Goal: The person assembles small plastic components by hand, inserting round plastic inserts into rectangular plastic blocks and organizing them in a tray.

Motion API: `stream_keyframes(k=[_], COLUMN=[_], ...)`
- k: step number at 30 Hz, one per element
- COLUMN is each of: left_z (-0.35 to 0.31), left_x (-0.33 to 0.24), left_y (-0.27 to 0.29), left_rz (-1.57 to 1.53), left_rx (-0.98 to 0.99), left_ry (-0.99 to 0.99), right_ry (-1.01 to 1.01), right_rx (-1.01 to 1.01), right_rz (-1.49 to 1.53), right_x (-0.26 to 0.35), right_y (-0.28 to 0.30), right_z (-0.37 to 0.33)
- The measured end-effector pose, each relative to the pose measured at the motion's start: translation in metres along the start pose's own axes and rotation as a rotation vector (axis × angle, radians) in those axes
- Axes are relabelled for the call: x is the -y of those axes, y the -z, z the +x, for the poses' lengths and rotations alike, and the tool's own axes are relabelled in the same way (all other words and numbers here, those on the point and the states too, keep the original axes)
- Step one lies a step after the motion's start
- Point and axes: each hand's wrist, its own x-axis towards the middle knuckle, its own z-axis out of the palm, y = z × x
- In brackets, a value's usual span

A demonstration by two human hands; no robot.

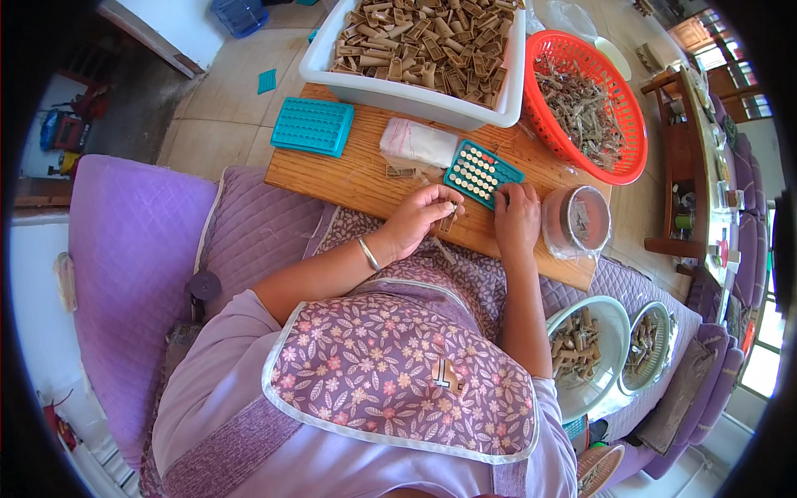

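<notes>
My left hand (421,217), with a bangle at its wrist, pinches a small brown and whitish piece (449,217) over the table's near edge. Just right of it, a teal tray (508,173) holds rows of small round white pieces, a few of them dark or reddish. At the tray's right end is my right hand (518,217), its fingers curled and pressed together; whatever lies between the fingertips is hidden. A white cloth-like bundle (419,143) touches the tray's left side. Close to my right hand stands a round clear tub (588,217) with a plastic liner.
A white bin (398,98) heaped with brown plastic pieces and a red basket (641,137) of small clear parts fill the far side. Stacked teal trays (311,126) sit on the wooden table (365,178). A pale green basin (618,340) and a smaller basket (662,324) stand right.
</notes>
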Motion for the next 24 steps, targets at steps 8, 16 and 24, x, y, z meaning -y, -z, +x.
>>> stream_keyframes(k=[8,16,24], left_z=[-0.004,-0.006,-0.01], left_x=[-0.002,0.007,0.011], left_y=[-0.002,-0.002,-0.002], left_rz=[0.003,0.01,0.132], left_rx=[0.004,0.001,0.005], left_ry=[0.001,0.016,-0.043], right_ry=[0.108,0.091,0.215], right_rx=[-0.002,0.067,0.064], right_rz=[0.437,0.547,0.428], right_x=[0.05,0.054,0.056], right_y=[0.027,0.021,0.025], right_z=[-0.014,-0.035,-0.038])
